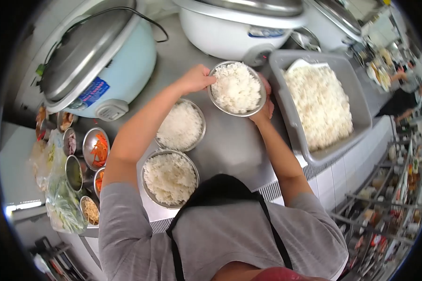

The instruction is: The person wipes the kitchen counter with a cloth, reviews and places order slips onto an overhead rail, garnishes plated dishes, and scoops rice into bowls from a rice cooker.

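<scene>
Over counter (229, 145), rice-filled bowl (239, 114) was pinched at rim by left hand (195, 78), cupped by part-curled right hand (266, 108), presumably for balance.

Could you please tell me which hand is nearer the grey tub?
Right. The right hand holds the raised bowl beside the grey tub; the left hand grips the bowl's opposite rim, farther away.

The steel counter (220, 140) is lit brightly and evenly, with soft glare spread across it; a window strip (23, 205) is blown out at left, and the edges are curved and darkened.
</scene>
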Tool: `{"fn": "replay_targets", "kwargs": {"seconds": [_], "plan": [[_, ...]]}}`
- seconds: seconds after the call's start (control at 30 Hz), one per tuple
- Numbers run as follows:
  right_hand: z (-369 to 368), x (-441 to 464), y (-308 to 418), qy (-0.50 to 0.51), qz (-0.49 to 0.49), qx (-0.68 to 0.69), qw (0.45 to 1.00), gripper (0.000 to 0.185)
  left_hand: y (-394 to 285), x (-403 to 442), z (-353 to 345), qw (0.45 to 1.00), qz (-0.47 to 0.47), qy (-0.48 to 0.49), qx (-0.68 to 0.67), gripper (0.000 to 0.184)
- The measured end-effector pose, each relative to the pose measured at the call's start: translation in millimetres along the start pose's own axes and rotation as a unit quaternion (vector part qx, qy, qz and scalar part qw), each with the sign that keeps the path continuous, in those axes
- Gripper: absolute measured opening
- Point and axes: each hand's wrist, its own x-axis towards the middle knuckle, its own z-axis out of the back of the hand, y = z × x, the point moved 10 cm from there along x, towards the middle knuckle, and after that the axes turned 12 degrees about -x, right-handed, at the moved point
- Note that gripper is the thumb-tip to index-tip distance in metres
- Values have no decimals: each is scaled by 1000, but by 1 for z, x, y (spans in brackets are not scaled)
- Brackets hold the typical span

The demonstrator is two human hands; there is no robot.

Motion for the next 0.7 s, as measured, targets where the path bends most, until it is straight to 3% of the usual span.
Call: {"fn": "replay_targets", "kwargs": {"seconds": [0.03, 0.1, 0.13, 0.27, 0.33, 0.4, 0.47, 0.5, 0.53, 0.57, 0.6, 0.63, 0.67, 0.7], "plan": [[-12, 8, 24, 44, 56, 152, 986, 77, -13, -11, 13, 999, -27, -18, 20, 26], [-23, 38, 65, 38, 110, 111, 987, 71, -47, -56, 48, 981, -138, -102, 95, 28], [-33, 51, 90, 34, 144, 64, 987, 66, -52, -82, 65, 970, -123, -146, 153, 30], [-89, 89, 183, 21, 275, -122, 954, 46, -21, -195, 110, 951, -18, -305, 44, 24], [-112, 140, 211, -114, 284, -78, 949, 48, 8, -254, 117, 913, 29, -405, -37, 20], [-167, 220, 220, -41, 248, 116, 961, 46, 19, -309, 112, 869, 59, -487, -65, 14], [-139, 252, 235, -3, 118, 285, 951, 40, 66, -391, 97, 779, 88, -602, -150, 11], [-137, 267, 248, 7, 122, 294, 948, 40, 61, -408, 81, 723, 89, -662, -179, 9], [-138, 283, 255, 23, 112, 393, 912, 40, 53, -415, 70, 732, 103, -647, -189, 5], [-145, 301, 260, 40, 100, 488, 866, 40, 60, -435, 57, 702, 99, -674, -209, 6], [-160, 320, 260, 58, 81, 575, 812, 40, 52, -451, 45, 633, 25, -747, -202, 14], [-180, 355, 248, -113, 129, 314, 934, 35, 51, -472, 29, 590, 43, -784, -187, 15], [-197, 366, 265, -279, 174, 18, 944, 40, 51, -490, 16, 545, 52, -819, -172, 16], [-179, 345, 270, -246, 185, -33, 951, 31, 49, -498, 10, 539, 60, -823, -169, 16]]}}
